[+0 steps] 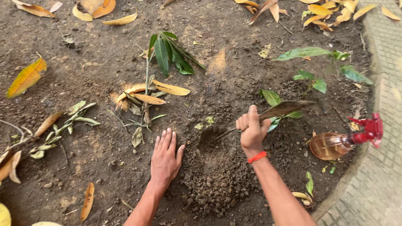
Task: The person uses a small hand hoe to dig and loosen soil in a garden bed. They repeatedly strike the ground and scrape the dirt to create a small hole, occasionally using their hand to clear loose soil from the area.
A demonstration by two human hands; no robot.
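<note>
Left hand (165,157) lies flat and released on the soil (92,67) beside the hole (209,140). Right hand (251,130) clenches a trowel (276,111), blade raised (blurred) just beside a seedling (312,81); a careless stroke could clip its leaves.

Left hand (165,157) flat, palm down, fingers together; right hand (252,130) fisted, thumb up, forearm stretched forward, both arms bare

bare forearms, orange band (257,157) on right wrist
</note>
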